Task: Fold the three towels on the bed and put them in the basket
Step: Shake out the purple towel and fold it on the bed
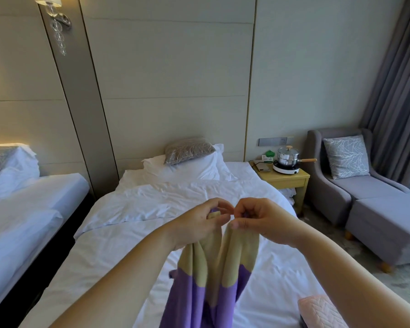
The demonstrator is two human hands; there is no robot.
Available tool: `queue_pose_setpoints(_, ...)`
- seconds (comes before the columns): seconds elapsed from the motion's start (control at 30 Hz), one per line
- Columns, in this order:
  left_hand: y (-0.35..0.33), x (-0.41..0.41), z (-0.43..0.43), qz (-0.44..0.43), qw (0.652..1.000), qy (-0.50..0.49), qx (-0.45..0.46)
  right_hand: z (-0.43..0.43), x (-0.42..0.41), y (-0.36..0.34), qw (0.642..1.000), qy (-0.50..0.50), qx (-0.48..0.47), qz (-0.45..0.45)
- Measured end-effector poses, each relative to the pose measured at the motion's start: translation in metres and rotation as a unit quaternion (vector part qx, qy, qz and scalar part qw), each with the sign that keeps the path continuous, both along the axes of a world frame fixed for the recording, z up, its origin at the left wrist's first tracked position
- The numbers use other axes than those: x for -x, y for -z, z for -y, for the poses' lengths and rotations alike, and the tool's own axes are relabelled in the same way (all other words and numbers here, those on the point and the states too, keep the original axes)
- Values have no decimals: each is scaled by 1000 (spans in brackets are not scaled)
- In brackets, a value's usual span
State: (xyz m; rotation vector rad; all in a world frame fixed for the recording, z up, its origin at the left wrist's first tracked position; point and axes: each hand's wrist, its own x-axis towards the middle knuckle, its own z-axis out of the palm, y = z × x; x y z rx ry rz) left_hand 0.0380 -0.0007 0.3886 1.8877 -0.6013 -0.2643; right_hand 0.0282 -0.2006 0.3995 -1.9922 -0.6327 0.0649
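A purple and beige towel (213,273) hangs in the air above the white bed (133,233). My left hand (199,223) and my right hand (260,221) are raised close together, each pinching the towel's top edge. The cloth drops from both hands in long folds down to the frame's lower edge. A pink quilted towel (320,311) lies at the bed's lower right, partly behind my right forearm. No basket is in view.
White pillows (199,169) and a grey cushion (187,149) lie at the head of the bed. A second bed (21,209) stands to the left. A wooden nightstand (291,178) with a pot on a cooker and a grey armchair (365,185) stand to the right.
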Motion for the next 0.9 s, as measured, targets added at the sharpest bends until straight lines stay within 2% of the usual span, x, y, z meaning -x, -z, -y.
queue_pose_setpoints(0.1,6,0,5,-83,995,40,34,5,4,-2,1000,-18,12,-6)
queue_pose_setpoints(0.17,9,0,9,-97,993,59,29,8,6,-1,999,-15,40,-3)
queue_pose_setpoints(0.27,10,-2,13,-59,998,28,28,11,7,2,995,37,83,31)
queue_pose_setpoints(0.4,7,-3,16,0,996,-63,57,10,9,3,970,116,160,139)
queue_pose_setpoints(0.5,7,-6,17,34,990,-127,53,8,10,2,976,105,126,141)
queue_pose_setpoints(0.57,6,-5,15,37,989,-131,51,7,12,1,986,78,89,122)
queue_pose_setpoints(0.67,3,0,12,26,996,-82,31,4,14,-1,989,66,51,120)
queue_pose_setpoints(0.83,-1,8,12,7,999,-31,13,-2,11,0,966,119,65,219)
queue_pose_setpoints(0.9,-2,9,10,-8,999,-24,23,-1,9,2,973,112,80,188)
